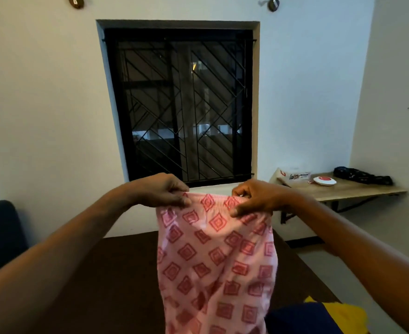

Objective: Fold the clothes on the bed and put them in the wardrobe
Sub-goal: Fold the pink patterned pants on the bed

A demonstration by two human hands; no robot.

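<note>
Above the dark bed [131, 273], with open room on both sides, my left hand [161, 190] and right hand [254, 198] each pinch the top edge of one pink patterned cloth [218, 261], its bottom cut off, beside two half-hidden garments, one navy [295, 319] and one yellow [345, 314].
</note>
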